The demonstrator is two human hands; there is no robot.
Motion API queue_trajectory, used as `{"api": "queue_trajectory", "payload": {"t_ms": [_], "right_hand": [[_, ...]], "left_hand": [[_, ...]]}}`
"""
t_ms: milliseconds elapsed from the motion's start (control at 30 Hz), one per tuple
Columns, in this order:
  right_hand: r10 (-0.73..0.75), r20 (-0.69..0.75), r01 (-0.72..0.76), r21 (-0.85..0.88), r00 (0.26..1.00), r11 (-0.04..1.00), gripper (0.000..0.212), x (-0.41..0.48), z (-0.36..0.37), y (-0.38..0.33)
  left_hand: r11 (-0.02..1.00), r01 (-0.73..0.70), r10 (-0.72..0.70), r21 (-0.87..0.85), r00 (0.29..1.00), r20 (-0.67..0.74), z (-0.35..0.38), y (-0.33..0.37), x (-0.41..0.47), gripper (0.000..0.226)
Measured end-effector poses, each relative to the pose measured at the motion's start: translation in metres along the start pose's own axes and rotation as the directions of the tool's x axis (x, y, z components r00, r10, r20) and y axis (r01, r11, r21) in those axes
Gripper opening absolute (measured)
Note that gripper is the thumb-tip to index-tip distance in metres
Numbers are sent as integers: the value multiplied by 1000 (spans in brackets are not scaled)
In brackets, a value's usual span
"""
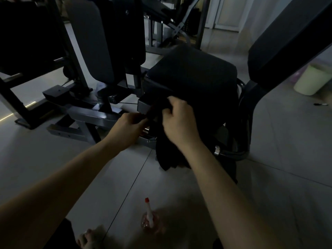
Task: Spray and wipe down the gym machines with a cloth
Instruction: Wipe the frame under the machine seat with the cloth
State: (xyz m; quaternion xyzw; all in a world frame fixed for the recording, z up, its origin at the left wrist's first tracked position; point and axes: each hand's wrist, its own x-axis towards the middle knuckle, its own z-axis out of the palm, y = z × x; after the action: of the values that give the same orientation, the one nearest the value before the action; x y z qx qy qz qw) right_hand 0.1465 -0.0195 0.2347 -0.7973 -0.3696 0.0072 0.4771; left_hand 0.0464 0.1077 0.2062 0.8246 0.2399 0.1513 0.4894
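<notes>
Spray bottle (pixel 150 220) stands before the seat (pixel 194 72); left hand (pixel 129 126) and right hand (pixel 177 121) clutch the cloth (pixel 166 157) hanging down the seat's front, right hand nearer the seat.

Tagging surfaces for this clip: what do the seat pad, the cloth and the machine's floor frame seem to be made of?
Seat pad: black, smooth, faint sheen along the front edge; likely vinyl or leatherette over padding. Cloth: dark, matte, hangs limp in folds; soft fabric, weave too dark to tell. Floor frame: grey square tube with glossy highlights and bolt holes; painted metal, probably steel.
</notes>
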Motion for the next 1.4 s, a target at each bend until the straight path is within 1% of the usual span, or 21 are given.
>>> {"api": "queue_trajectory", "payload": {"t_ms": [133,167,233,300,400,467,533,633,667,700,800,900,967,1033,1067,1100,1167,1200,1233,1267,1400], "right_hand": [[-85,-116,60,-204,990,977,9,11,-28,11],[-83,-77,65,-212,994,975,13,11,-26,11],[-12,172,26,-77,985,997,20,9,-12,9],[20,416,-13,-21,909,1000,19,3,0,10],[17,439,16,-71,898,997,24,-1,-6,23],[36,402,47,-196,915,980,31,-6,-18,34],[75,376,89,-399,924,913,31,-11,-35,45],[95,399,221,-673,912,706,35,-15,-57,42],[65,387,251,-708,920,660,34,-14,-57,36],[-1,347,261,-704,938,660,30,-8,-54,26],[-181,132,224,-536,975,814,9,16,-26,-3],[-192,-75,167,-256,979,952,26,31,-4,-18],[-255,-243,220,-163,936,962,29,36,-6,-22],[-368,-361,312,-205,857,928,28,39,-14,-26],[-388,-359,321,-234,849,918,28,40,-16,-26],[-379,-290,308,-261,879,915,28,39,-16,-25],[-279,41,278,-301,959,912,29,30,-10,-10],[-200,247,270,-296,948,916,32,23,-5,0],[-120,413,256,-292,903,921,36,16,0,10],[-76,506,258,-300,859,918,39,9,3,18],[-42,560,262,-319,827,911,36,7,-3,36]], "left_hand": [[998,33,-29,-57,998,64,-4,1,-5,20],[997,45,-41,-63,997,69,-5,-1,-6,22],[996,53,-46,-75,995,85,-8,-2,-9,20],[994,56,-48,-90,995,92,-10,-1,-11,12],[995,76,-72,-57,995,72,-9,1,-12,17],[998,66,-65,-12,995,78,-9,1,-11,13],[999,44,-46,16,995,92,-12,-1,-10,15],[999,22,-26,46,994,103,-15,-2,-10,17],[999,16,-21,45,993,119,-14,-1,-10,16],[999,16,-21,36,993,119,-14,-1,-9,14],[999,25,-30,42,994,107,-13,0,-10,17],[998,21,-26,61,997,77,-13,1,-9,15],[997,20,-25,68,997,78,-12,-1,-9,14],[998,12,-17,69,997,78,-13,-1,-8,15],[998,6,-11,63,997,77,-13,-1,-7,17],[998,3,-7,55,997,74,-13,-2,-7,18],[999,3,-7,51,996,86,-13,-2,-7,18],[999,3,-8,49,995,98,-15,-2,-6,18],[999,3,-8,48,994,112,-16,-3,-6,18],[999,1,-7,47,992,123,-17,-3,-6,17],[999,-3,-3,44,991,133,-18,0,-7,18]]}}
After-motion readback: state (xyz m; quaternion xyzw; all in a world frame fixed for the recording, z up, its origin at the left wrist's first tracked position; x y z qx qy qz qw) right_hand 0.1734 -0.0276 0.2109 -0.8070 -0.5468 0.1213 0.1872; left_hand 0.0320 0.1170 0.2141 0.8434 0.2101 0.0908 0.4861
